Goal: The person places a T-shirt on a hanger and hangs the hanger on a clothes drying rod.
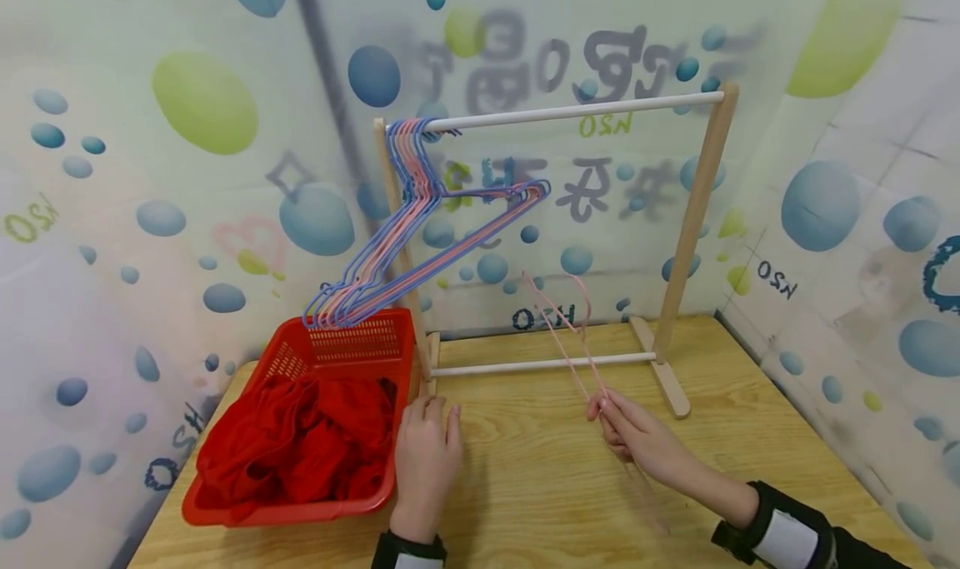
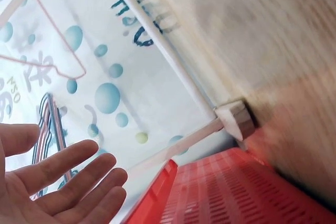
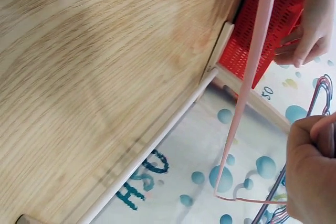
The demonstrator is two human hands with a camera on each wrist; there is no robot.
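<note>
A pink wire hanger (image 1: 558, 336) is held in my right hand (image 1: 637, 436), pinched between thumb and fingers in front of the rack, its hook pointing up and away. In the right wrist view the hanger's pink wire (image 3: 247, 85) crosses close to the camera. My left hand (image 1: 427, 461) is beside the right edge of a red basket (image 1: 382, 502), holding nothing; its fingers (image 2: 79, 161) are extended and relaxed in the left wrist view. Crumpled red cloth (image 1: 300, 436) fills the basket.
A wooden rack with a white top rod (image 1: 585, 112) stands at the back of the wooden table (image 1: 525, 502). Several blue and pink hangers (image 1: 420, 194) are bunched at its left end, above the basket. A lower white rod (image 1: 510, 367) joins the rack's feet. Patterned sheeting surrounds the table.
</note>
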